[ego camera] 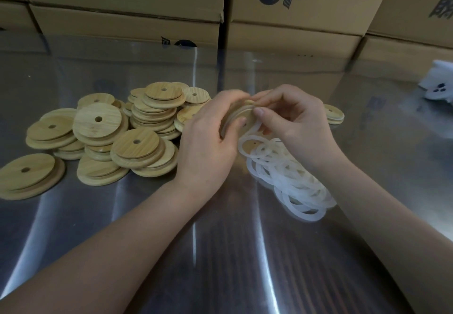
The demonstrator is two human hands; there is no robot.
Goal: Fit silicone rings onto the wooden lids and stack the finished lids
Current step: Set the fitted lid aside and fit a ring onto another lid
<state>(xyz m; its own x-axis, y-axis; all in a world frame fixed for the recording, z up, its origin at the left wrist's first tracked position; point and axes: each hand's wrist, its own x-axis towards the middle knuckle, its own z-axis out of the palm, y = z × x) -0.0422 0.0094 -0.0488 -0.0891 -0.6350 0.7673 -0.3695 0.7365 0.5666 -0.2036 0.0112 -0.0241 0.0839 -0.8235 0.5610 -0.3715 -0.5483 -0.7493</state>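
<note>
My left hand [208, 132] grips a round wooden lid [241, 115] on edge above the steel table. My right hand [291, 120] pinches a translucent white silicone ring [255, 128] against the lid's rim; part of the ring hangs loose below my thumb. A heap of loose silicone rings [291, 179] lies under my right wrist, with one lid [250, 145] half buried in it. A pile of wooden lids [137, 132], each with a small centre hole, spreads across the table to the left. A short stack of lids [333, 115] sits just right of my right hand.
The shiny steel table [220, 252] reflects light in the foreground. Stacked cardboard boxes [294, 19] form a wall along the table's back edge. A white object [438, 85] with dark dots lies at the far right edge.
</note>
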